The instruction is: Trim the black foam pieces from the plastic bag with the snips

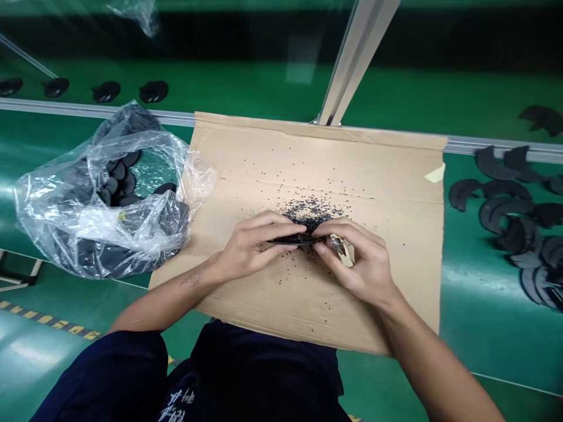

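Observation:
My left hand (248,245) is closed on a thin black curved plate (288,239), thumb below and fingers above, holding it nearly edge-on over the cardboard. My right hand (367,261) pinches near the plate's right end. A small tool with a pale, partly shiny handle (344,251) lies in its palm; its tip is hidden by the fingers and its kind is unclear. Just beyond the hands, a pile of tiny black scraps (312,214) spreads over the cardboard sheet (396,170), with loose bits scattered around it.
To the left, a clear plastic bag (53,199) holds several round black pieces (125,181). Curved black pieces (505,208) lie in groups on the green tabletop at right. Past the metal rail, several black stacks (153,91) stand near an upright post (358,58).

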The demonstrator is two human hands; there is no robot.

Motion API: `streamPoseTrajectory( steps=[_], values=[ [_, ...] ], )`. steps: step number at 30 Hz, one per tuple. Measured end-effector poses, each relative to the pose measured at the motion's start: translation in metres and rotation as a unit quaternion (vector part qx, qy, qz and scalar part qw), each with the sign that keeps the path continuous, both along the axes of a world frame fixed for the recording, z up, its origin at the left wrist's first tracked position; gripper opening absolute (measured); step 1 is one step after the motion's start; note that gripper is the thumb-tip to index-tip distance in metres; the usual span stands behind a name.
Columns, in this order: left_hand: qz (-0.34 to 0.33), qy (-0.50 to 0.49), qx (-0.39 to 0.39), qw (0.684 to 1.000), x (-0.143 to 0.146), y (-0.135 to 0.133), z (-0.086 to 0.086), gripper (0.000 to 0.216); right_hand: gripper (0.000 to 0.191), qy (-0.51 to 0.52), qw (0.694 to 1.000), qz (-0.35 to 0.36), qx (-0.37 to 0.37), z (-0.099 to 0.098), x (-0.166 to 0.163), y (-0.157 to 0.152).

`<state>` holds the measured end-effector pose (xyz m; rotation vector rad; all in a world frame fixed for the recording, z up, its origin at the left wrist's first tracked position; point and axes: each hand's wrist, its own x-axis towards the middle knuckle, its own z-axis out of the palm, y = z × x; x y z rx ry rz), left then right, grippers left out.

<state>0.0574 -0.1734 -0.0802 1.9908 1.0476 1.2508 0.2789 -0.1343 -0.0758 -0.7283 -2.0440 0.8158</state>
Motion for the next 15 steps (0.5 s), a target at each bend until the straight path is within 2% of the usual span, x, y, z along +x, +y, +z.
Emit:
streamPoseTrajectory(
  steps=[6, 11, 15],
  values=[
    [-0.038, 0.055, 0.044, 0.997, -0.0044, 0.0038, 0.0020, 0.043, 0.014, -0.159, 0.973, -0.049, 0.158, -0.0082, 0.0024, 0.0018],
    [-0.070, 0.067, 0.037, 0.995, -0.0050, 0.0036, 0.0019, 0.043, 0.012, -0.227, 0.942, -0.081, 0.231, -0.0087, 0.0042, 0.0005],
    [-0.081, 0.049, 0.020, 0.995, -0.0066, 0.0040, 0.0020, 0.040, 0.013, -0.239, 0.935, -0.081, 0.248, -0.0032, 0.0061, 0.0002]
  ],
)
